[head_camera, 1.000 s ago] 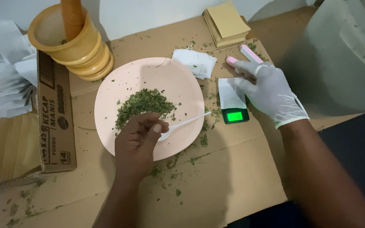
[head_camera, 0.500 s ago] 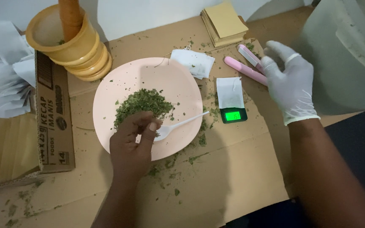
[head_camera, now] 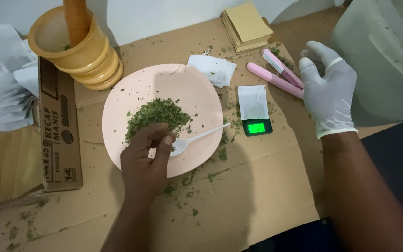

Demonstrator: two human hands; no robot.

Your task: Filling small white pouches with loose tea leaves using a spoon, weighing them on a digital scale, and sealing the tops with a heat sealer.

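The bare left hand is pinching a white plastic spoon over the pink plate, beside a loose heap of dry green herb. The gloved right hand is hovering spread over the pink sealer.

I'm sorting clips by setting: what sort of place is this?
Probably a small home workshop for packing dried herbs: flattened brown cardboard serves as the work surface, with a pink plate of green crushed leaves, a small digital pocket scale and a yellow wooden mortar.
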